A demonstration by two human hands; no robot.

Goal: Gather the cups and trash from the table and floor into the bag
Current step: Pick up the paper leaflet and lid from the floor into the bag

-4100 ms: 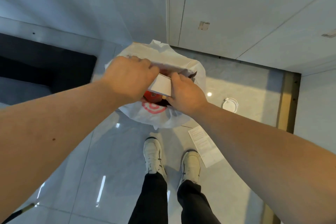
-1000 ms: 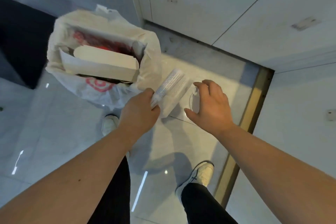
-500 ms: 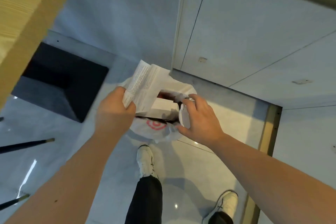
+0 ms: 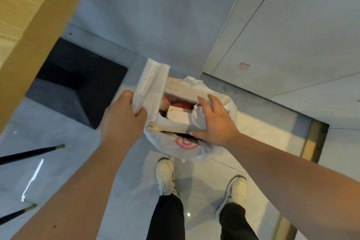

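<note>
A white plastic bag (image 4: 212, 152) with a red logo stands on the floor in front of my feet. A white box (image 4: 178, 121) and something red (image 4: 175, 101) lie inside it. My left hand (image 4: 124, 119) pinches a folded printed paper slip (image 4: 150, 87), which stands upright over the bag's left rim. Over the bag's mouth, my right hand (image 4: 216, 124) grips a clear plastic cup lid (image 4: 196, 121) between thumb and fingers, and the lid touches the box.
A wooden table edge (image 4: 33, 25) fills the upper left, above a black base (image 4: 78, 84). Two dark chair legs (image 4: 29, 154) reach in from the left. My white shoes (image 4: 165, 175) stand just behind the bag. Wall panels (image 4: 292, 35) and a brass floor strip (image 4: 313, 142) lie to the right.
Both hands rose from the floor with the paper slip and the lid and came over the bag. In the last half second the lid has moved onto the bag's opening.
</note>
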